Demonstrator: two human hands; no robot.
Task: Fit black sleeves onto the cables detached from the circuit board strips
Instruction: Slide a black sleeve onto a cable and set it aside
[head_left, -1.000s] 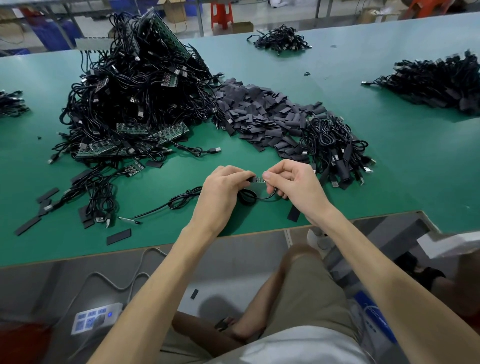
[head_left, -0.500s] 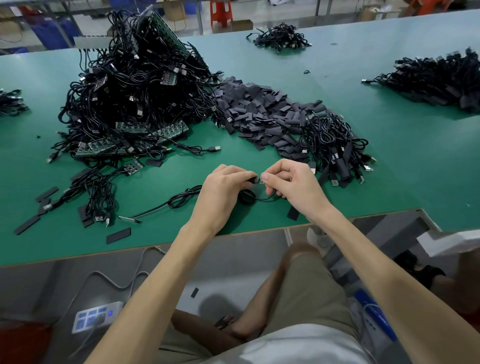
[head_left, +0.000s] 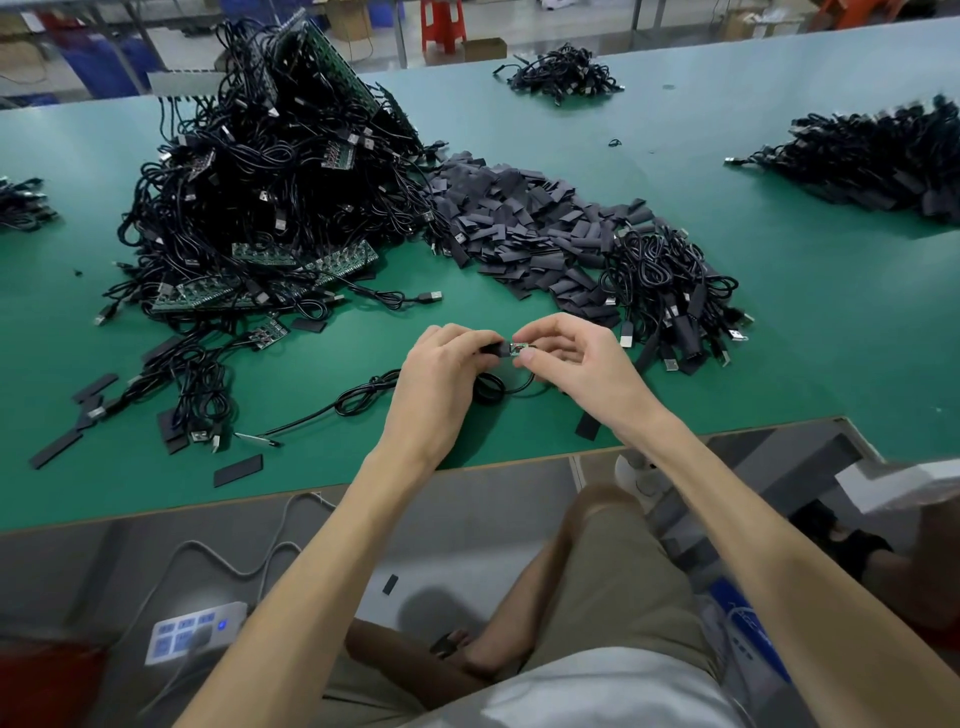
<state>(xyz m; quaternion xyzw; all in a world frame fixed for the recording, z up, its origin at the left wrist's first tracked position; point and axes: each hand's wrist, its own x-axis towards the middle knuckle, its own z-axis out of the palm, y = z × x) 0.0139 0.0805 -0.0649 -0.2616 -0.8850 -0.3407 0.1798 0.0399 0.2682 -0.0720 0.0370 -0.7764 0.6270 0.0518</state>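
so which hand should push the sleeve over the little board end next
Left, probably. The left hand pinches the black sleeve, which points at the small board. The right hand pinches that board and can just hold it steady.

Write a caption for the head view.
Left hand holds a black sleeve beside the board pinched by the right hand, above a green table.

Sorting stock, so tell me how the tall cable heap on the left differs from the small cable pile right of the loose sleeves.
The tall cable heap rises high and is far bigger; the small cable pile lies low. The heap holds green circuit board strips; the small pile shows none, and some of its cables wear black sleeves. Both are tangled black cables with USB plugs on the green table, beside the loose sleeves.
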